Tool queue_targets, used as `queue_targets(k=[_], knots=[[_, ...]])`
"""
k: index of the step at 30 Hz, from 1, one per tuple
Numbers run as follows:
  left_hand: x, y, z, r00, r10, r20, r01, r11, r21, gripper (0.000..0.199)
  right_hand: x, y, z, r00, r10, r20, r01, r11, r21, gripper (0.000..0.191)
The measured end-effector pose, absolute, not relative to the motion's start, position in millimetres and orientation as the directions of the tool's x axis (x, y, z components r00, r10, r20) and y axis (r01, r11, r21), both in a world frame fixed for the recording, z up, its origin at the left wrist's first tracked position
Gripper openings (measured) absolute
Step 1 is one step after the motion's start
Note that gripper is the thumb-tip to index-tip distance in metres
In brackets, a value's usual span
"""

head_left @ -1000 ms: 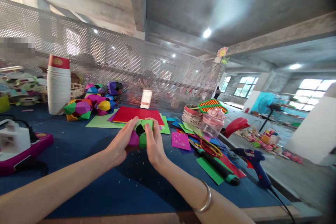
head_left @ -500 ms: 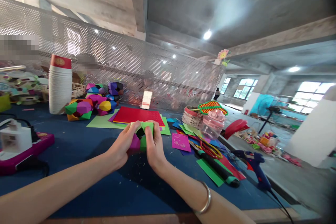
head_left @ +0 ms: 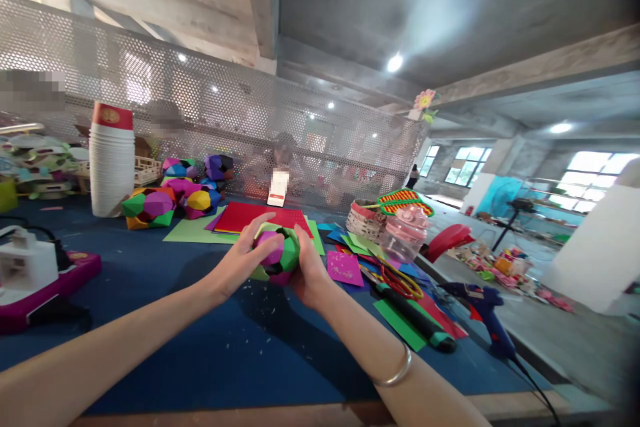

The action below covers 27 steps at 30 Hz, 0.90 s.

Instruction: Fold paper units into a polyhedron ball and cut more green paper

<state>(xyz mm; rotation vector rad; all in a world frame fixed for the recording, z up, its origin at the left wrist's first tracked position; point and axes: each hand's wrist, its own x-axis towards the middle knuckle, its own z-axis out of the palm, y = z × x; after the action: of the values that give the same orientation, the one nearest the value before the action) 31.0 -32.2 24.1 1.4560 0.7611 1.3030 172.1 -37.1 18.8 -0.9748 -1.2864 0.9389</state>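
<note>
A faceted paper ball [head_left: 287, 250] in green, purple and black is held between both hands above the blue table [head_left: 200, 360]. My left hand [head_left: 244, 259] wraps its left side, with fingers over the top and front. Against its right side presses my right hand [head_left: 311, 270], whose fingertips are partly hidden behind the ball. Just beyond the hands lies a stack of red sheets [head_left: 240, 219] on light green paper [head_left: 187, 230]. Finished-looking paper balls [head_left: 159, 205] in several colours sit together at the back left.
On the left stand a cup stack [head_left: 112, 167] and a purple power strip [head_left: 75, 273]. To the right are scissors [head_left: 400, 280], a black-handled tool [head_left: 417, 317], a pink-lidded jar [head_left: 404, 237], a woven basket [head_left: 364, 220], paper pieces [head_left: 345, 268] and a blue glue gun [head_left: 487, 320].
The paper ball has been turned and shows more of its green and purple faces. Both hands have shifted their hold, and my right hand has moved slightly right.
</note>
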Motion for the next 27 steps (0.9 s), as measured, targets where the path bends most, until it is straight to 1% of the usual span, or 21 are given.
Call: queue_targets(k=[2, 3, 4, 5, 6, 8, 10, 12, 14, 17, 21, 27], knots=[[31, -29, 22, 0.235, 0.914, 0.330, -0.158, -0.299, 0.941, 0.051, 172, -41, 22, -0.060, 0.988, 0.140, -0.128, 0.131, -0.983, 0.062], [32, -28, 22, 0.230, 0.929, 0.290, -0.183, -0.251, 0.950, 0.051, 172, -43, 22, -0.079, 0.992, 0.100, -0.136, 0.089, -0.987, 0.065], [33, -27, 23, 0.215, 0.946, 0.241, -0.225, -0.192, 0.955, 0.051, 172, -45, 22, -0.049, 0.994, 0.102, -0.120, 0.095, -0.988, 0.065], [33, -26, 25, 0.197, 0.961, 0.193, -0.281, -0.133, 0.950, 0.050, 172, -46, 21, 0.013, 0.990, 0.141, -0.080, 0.142, -0.987, 0.064], [34, -26, 26, 0.184, 0.972, 0.147, -0.339, -0.077, 0.938, 0.048, 172, -47, 20, 0.083, 0.974, 0.212, -0.020, 0.214, -0.977, 0.062], [35, -28, 29, 0.196, 0.980, 0.044, -0.411, 0.041, 0.911, 0.043, 172, -49, 16, 0.165, 0.908, 0.385, 0.120, 0.369, -0.922, 0.061], [36, -32, 31, 0.243, 0.968, -0.066, -0.408, 0.164, 0.898, 0.042, 170, -50, 11, 0.135, 0.847, 0.514, 0.212, 0.482, -0.850, 0.058], [37, -36, 31, 0.267, 0.956, -0.125, -0.398, 0.228, 0.888, 0.043, 167, -51, 8, 0.092, 0.790, 0.606, 0.263, 0.567, -0.780, 0.047], [39, -39, 30, 0.235, 0.963, -0.128, -0.417, 0.219, 0.882, 0.040, 163, -51, 5, 0.082, 0.741, 0.667, 0.297, 0.620, -0.726, 0.034], [41, -42, 28, 0.161, 0.982, -0.101, -0.439, 0.163, 0.884, 0.034, 158, -50, 3, 0.100, 0.709, 0.698, 0.322, 0.641, -0.697, 0.022], [44, -44, 26, 0.122, 0.992, -0.037, -0.459, 0.089, 0.884, 0.032, 154, -51, 3, 0.118, 0.698, 0.706, 0.339, 0.640, -0.689, 0.016], [43, -47, 25, 0.080, 0.997, 0.003, -0.452, 0.034, 0.891, 0.033, 151, -54, 0, 0.127, 0.682, 0.721, 0.352, 0.648, -0.675, 0.015]])
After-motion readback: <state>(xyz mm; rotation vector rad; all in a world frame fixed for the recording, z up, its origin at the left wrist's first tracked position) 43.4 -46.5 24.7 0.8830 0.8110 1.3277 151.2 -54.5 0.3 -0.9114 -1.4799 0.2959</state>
